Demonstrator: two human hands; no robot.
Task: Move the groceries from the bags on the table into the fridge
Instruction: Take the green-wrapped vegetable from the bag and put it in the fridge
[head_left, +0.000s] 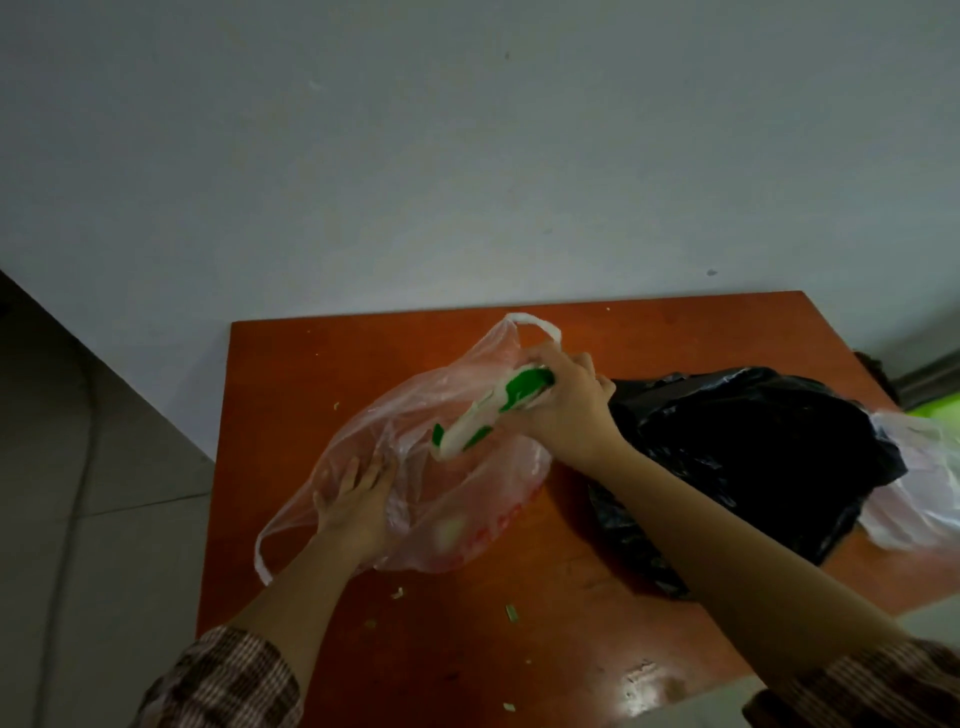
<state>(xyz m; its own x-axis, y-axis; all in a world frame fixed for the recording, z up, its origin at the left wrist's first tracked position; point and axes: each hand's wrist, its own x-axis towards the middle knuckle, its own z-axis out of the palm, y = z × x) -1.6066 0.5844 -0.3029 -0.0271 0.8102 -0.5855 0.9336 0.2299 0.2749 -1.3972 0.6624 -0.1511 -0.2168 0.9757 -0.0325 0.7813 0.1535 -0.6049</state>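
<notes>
the left hand (356, 501) lies flat and open on the thin pinkish see-through plastic bag (415, 467), apparently pinning it to the orange-brown counter (291, 374). the right hand (563, 410) is closed around a green-and-white packet (493, 410) at the bag's mouth, probably lifting it out.

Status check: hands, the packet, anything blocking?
Right hand shut on green-and-white packet at mouth of pink bag. Left hand open, flat on the bag. Black bag close beside right arm. Fridge not in view.
</notes>
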